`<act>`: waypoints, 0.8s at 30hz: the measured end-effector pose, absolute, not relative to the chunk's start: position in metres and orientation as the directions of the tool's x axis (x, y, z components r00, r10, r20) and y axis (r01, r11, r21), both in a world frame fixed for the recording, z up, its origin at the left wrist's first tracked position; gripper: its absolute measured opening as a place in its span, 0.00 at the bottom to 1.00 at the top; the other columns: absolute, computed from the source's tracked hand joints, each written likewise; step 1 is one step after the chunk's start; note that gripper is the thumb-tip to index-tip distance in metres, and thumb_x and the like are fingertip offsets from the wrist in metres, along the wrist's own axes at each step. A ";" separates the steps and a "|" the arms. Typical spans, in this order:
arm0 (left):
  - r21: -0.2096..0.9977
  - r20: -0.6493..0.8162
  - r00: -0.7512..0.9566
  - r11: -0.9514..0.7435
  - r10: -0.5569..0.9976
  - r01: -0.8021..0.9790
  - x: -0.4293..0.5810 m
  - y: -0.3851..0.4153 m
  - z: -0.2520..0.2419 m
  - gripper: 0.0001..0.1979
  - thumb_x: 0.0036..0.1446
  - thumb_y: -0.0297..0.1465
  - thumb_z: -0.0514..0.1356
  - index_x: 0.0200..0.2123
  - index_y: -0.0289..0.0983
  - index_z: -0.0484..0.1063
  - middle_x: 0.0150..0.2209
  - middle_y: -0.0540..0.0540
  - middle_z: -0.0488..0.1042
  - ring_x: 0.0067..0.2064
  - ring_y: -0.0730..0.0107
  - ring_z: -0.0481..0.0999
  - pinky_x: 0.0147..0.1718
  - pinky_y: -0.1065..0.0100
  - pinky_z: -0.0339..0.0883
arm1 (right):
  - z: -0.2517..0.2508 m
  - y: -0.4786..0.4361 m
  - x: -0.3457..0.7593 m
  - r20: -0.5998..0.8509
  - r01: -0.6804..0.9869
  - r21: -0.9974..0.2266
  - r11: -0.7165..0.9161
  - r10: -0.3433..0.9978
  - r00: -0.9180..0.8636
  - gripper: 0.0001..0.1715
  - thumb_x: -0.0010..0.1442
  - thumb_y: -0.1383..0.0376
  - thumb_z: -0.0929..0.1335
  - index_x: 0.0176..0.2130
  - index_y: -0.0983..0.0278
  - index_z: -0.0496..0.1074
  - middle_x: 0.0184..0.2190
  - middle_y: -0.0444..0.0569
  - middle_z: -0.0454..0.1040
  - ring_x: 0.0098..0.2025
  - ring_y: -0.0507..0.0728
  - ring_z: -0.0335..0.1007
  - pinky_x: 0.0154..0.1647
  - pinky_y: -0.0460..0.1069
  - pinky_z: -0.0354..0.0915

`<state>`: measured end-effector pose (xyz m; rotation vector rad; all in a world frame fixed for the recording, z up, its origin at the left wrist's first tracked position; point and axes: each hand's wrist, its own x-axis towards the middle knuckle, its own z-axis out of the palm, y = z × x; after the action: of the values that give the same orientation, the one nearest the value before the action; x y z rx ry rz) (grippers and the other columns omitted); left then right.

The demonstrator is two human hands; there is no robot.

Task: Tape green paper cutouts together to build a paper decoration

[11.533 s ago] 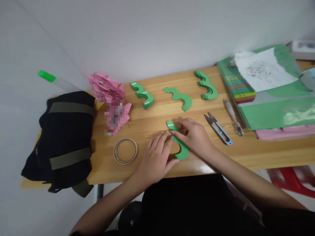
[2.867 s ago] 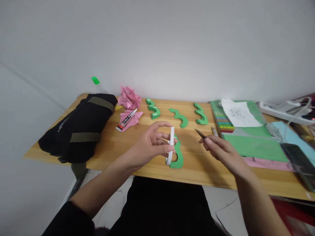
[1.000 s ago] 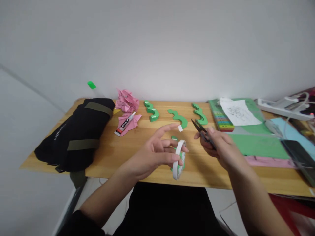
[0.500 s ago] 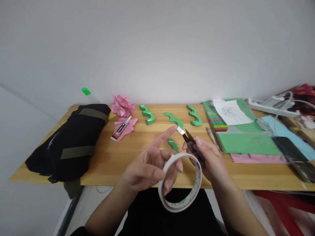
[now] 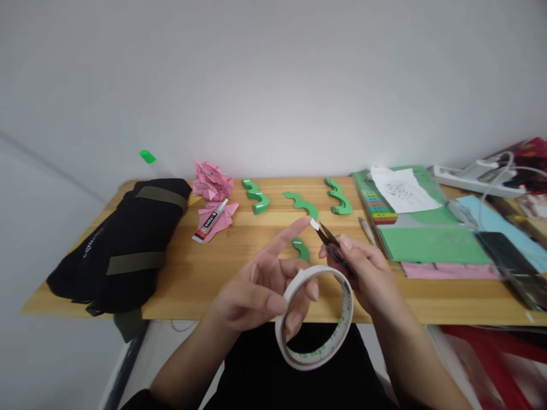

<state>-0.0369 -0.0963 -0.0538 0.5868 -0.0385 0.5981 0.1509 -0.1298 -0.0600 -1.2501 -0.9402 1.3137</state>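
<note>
My left hand [image 5: 260, 290] grips a roll of white tape [image 5: 280, 336] between thumb and fingers, its index finger stretched forward. At that fingertip sits a small piece of white tape [image 5: 314, 224], touching the scissor blades. My right hand [image 5: 370, 273] is closed round the dark scissors [image 5: 335, 247], whose blades stand slightly apart and point at the tape piece. Beyond the hands lie wavy green paper shapes: one in the middle [image 5: 301, 203], one at the left [image 5: 257, 199] with white strips on it, and one at the right [image 5: 337, 197]. A smaller green piece [image 5: 301, 249] is partly hidden behind my hands.
At the left lies a black bag [image 5: 128, 245]. Near it are crumpled pink paper [image 5: 212, 181] and a glue tube [image 5: 209, 222] on pink scraps. To the right are a pen [image 5: 367, 230], green sheets [image 5: 436, 245], a drawing [image 5: 405, 191], a phone [image 5: 508, 253] and a power strip [image 5: 474, 179].
The tape piece at my left fingertip now looks smaller and a little farther right. The scissor blades have shifted slightly. Both hands keep their holds, and the view has moved a little.
</note>
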 end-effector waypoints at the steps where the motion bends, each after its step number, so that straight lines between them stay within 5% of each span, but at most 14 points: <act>1: 0.515 0.189 0.831 0.668 0.523 -0.537 -0.037 -0.097 -0.053 0.42 0.51 0.24 0.65 0.67 0.47 0.53 0.38 0.48 0.78 0.26 0.77 0.76 0.23 0.78 0.72 | -0.061 -0.130 0.151 -0.158 -0.162 -0.977 -0.141 0.983 0.096 0.33 0.51 0.38 0.69 0.26 0.66 0.74 0.17 0.39 0.53 0.19 0.46 0.47 0.17 0.42 0.43; 14: 0.488 0.221 0.839 0.688 0.498 -0.537 -0.036 -0.095 -0.056 0.40 0.52 0.23 0.65 0.66 0.46 0.55 0.39 0.48 0.78 0.26 0.77 0.77 0.23 0.78 0.72 | -0.053 -0.129 0.152 -0.119 -0.117 -0.987 -0.113 0.992 0.042 0.32 0.53 0.39 0.68 0.27 0.66 0.73 0.16 0.38 0.52 0.18 0.46 0.44 0.15 0.43 0.41; 24: 0.592 0.166 0.851 0.640 0.499 -0.490 -0.039 -0.094 -0.056 0.44 0.53 0.23 0.66 0.68 0.47 0.49 0.39 0.48 0.78 0.27 0.75 0.78 0.25 0.76 0.73 | -0.051 -0.131 0.152 -0.128 -0.131 -0.984 -0.121 0.991 0.043 0.30 0.54 0.40 0.69 0.27 0.65 0.73 0.16 0.37 0.52 0.17 0.45 0.43 0.15 0.43 0.39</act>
<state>-0.0395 -0.0935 -0.0559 0.6708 0.0132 0.5640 0.1521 -0.1312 -0.0510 -1.2271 -1.0149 1.3190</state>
